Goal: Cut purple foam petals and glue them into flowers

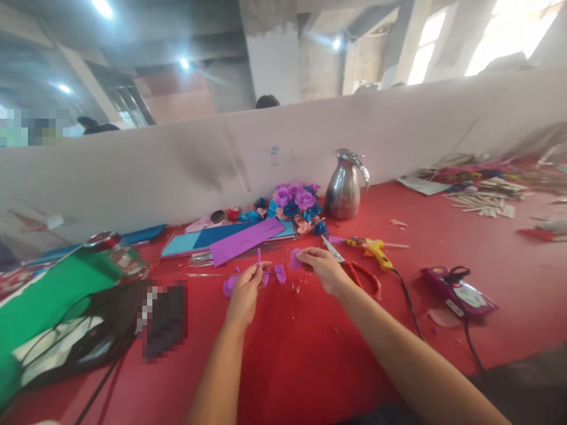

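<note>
My left hand (244,298) is closed, fingers pinched around a narrow purple paper strip (259,256) that pokes up above them. To its right, my right hand (326,270) pinches a rounded purple paper petal (295,259) between thumb and fingertips. Loose purple petals (228,287) lie beside my left hand, and a curled purple piece (280,274) shows between the hands; whether it rests on the table I cannot tell. Just beyond my right wrist are red-handled scissors (361,278). Behind the hands, a purple paper sheet (245,241) lies over blue sheets (181,245).
Paper flowers (296,200) and a steel jug (344,188) stand by the partition (199,171). To the right lie a yellow glue gun (376,252), a purple power strip (460,290) with cords, and wooden sticks (482,202). At left are a glass jar (126,257) and a black bag (110,330).
</note>
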Motion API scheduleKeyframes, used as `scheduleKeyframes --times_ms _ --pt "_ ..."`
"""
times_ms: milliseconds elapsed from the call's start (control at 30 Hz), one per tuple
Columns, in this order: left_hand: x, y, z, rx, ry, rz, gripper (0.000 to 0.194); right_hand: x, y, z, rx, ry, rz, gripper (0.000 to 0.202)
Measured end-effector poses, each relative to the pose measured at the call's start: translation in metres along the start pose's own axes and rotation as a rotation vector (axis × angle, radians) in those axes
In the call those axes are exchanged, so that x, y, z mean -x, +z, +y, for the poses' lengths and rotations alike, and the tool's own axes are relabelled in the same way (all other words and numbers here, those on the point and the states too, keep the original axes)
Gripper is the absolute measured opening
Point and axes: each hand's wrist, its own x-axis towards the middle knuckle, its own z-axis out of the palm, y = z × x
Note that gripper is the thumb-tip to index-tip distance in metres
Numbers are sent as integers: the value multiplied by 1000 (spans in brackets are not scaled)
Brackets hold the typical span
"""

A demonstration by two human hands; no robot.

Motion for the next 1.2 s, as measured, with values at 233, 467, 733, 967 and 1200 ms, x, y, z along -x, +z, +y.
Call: scheduleKeyframes --times_ms 233,467,733,967,1200 --pt "5 12 2 149 -8 -77 32 -2 -1 2 -201 41 56 25" --pt "16 29 8 285 -108 -147 40 3 4 1 -276 85 40 24" --pt "15 31 0 338 -165 -159 38 6 10 4 -337 133 24 26" --pt "14 32 0 341 -159 -171 31 6 11 6 -336 132 -9 23" --pt "13 30 0 368 -174 -125 32 4 11 9 -344 135 3 21"
